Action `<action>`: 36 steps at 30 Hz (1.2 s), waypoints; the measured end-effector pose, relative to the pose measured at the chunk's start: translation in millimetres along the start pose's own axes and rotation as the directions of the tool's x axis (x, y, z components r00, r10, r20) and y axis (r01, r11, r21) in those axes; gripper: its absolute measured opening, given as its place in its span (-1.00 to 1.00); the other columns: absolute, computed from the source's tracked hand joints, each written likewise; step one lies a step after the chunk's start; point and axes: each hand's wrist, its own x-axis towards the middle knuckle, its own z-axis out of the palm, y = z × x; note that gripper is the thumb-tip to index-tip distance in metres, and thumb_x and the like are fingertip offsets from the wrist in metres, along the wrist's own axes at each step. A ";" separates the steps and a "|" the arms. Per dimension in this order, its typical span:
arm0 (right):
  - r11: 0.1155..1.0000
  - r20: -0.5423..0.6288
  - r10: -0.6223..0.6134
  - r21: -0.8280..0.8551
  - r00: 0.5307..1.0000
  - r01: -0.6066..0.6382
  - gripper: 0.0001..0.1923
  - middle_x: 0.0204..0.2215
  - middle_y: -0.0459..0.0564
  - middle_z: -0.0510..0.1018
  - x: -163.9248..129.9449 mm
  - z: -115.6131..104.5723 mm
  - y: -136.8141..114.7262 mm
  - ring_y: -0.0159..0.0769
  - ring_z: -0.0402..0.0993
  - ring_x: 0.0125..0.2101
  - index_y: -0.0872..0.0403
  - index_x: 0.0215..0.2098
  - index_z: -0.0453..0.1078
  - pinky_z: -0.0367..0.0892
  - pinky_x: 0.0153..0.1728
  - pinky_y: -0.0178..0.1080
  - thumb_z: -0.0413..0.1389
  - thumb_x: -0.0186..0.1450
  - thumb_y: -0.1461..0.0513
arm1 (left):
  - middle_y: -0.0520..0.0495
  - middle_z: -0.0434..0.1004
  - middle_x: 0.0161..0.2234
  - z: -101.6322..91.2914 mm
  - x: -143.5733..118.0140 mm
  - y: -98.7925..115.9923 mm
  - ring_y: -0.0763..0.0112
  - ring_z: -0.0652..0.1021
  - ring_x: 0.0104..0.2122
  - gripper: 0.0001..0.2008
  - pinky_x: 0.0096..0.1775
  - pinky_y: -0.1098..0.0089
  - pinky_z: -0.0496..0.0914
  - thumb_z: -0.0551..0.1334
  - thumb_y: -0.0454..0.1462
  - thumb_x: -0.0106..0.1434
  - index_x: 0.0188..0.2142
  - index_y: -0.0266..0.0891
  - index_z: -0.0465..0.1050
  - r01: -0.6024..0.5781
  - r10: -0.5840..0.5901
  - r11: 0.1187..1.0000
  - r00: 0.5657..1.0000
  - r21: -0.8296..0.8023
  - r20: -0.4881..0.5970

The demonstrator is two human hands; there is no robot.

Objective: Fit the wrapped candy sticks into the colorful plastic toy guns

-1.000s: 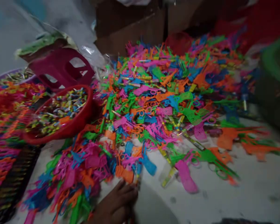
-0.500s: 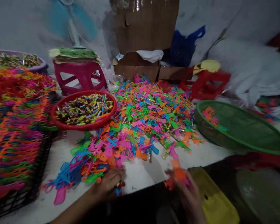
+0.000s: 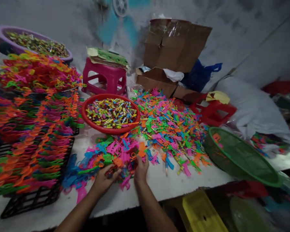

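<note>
Plastic toy pieces [image 3: 164, 129], thin, flat and neon pink, orange, green and blue, are lying heaped on the white counter [image 3: 203, 180], spreading right of the red bowl [image 3: 91, 120]. That round bowl is holding small striped tubes. In front of it, the left hand [image 3: 103, 180] is curling around a pinch of pieces, while the right hand [image 3: 141, 167] is gripping an orange piece [image 3: 142, 149].

Dim room, grey wall [image 3: 232, 19], what seems a fan [image 3: 120, 8].
</note>
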 end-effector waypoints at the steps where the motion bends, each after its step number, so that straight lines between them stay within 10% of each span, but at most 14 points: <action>1: 1.000 -0.002 -0.007 0.001 1.000 0.007 -0.65 -0.41 -0.08 0.48 -2.8 11.1 -0.9 -0.36 0.40 -0.41 0.10 -0.19 0.27 0.31 -0.39 -0.32 0.03 0.09 0.11 | 0.01 0.50 -0.58 0.2 -0.5 -0.4 0.43 0.50 -0.56 -0.78 -0.48 0.49 0.38 0.14 -0.14 0.12 -0.44 -0.26 0.37 0.011 -0.011 1.000 1.000 -0.004 0.001; 5: 0.997 0.102 0.011 -0.073 0.995 -0.003 -0.71 -0.45 -0.10 0.47 2.3 19.7 -19.7 -0.38 0.35 -0.46 0.12 -0.28 0.30 0.28 -0.44 -0.36 0.05 0.09 0.11 | 0.00 0.49 -0.52 -0.8 -2.4 5.9 0.45 0.48 -0.51 -0.80 -0.44 0.49 0.36 0.14 -0.16 0.12 -0.43 -0.25 0.39 -0.100 0.100 0.988 0.995 0.120 0.007; 15: 0.983 0.078 0.047 -0.183 0.996 -0.032 -0.79 -0.61 -0.16 0.40 37.6 -75.5 -26.2 -0.42 0.29 -0.58 0.11 -0.50 0.33 0.21 -0.56 -0.39 0.15 -0.02 0.13 | -0.04 0.54 -0.48 15.0 -14.7 12.6 0.46 0.50 -0.51 -0.84 -0.44 0.50 0.35 0.14 -0.23 0.13 -0.33 -0.23 0.43 -0.305 0.293 0.931 0.952 0.203 0.087; 18: 0.988 0.177 0.059 -0.153 0.982 -0.032 -0.80 -0.63 -0.16 0.39 32.1 -68.4 -27.5 -0.42 0.29 -0.59 0.12 -0.53 0.34 0.22 -0.54 -0.38 0.15 0.00 0.14 | -0.02 0.54 -0.46 20.9 -15.4 15.0 0.47 0.49 -0.53 -0.81 -0.44 0.51 0.35 0.14 -0.20 0.14 -0.28 -0.23 0.42 -0.261 0.254 0.943 0.965 0.208 0.059; 27: 0.994 0.002 -0.077 0.083 0.997 0.076 -0.71 -0.32 -0.06 0.47 9.9 -57.7 -59.5 -0.35 0.38 -0.31 0.08 -0.26 0.32 0.27 -0.23 -0.25 0.16 0.04 0.19 | 0.00 0.46 -0.59 30.9 -15.1 50.5 0.47 0.46 -0.62 -0.77 -0.56 0.49 0.33 0.19 -0.15 0.09 -0.37 -0.28 0.42 0.033 -0.035 0.998 0.998 -0.056 -0.047; 31: 0.955 0.180 0.102 0.258 0.978 -0.146 -0.75 -0.38 -0.09 0.50 -28.7 -41.5 -73.5 -0.33 0.43 -0.36 0.03 -0.30 0.28 0.30 -0.24 -0.20 0.17 0.05 0.18 | 0.04 0.40 -0.63 41.9 -12.0 67.6 0.48 0.43 -0.68 -0.63 -0.71 0.55 0.23 0.23 -0.09 0.02 -0.27 -0.33 0.35 0.273 -0.293 0.859 0.956 -0.433 0.021; 36: 0.994 0.416 0.110 -0.040 0.903 -0.102 -0.74 -0.34 -0.04 0.50 -51.8 -49.4 -91.2 -0.30 0.40 -0.30 0.06 -0.27 0.36 0.30 -0.24 -0.26 0.16 0.08 0.15 | 0.15 0.28 -0.70 26.0 -11.0 73.5 0.63 0.29 -0.74 -0.68 -0.69 0.58 0.17 0.28 -0.11 -0.04 -0.40 -0.32 0.36 0.264 -0.352 0.842 0.930 -0.471 -0.108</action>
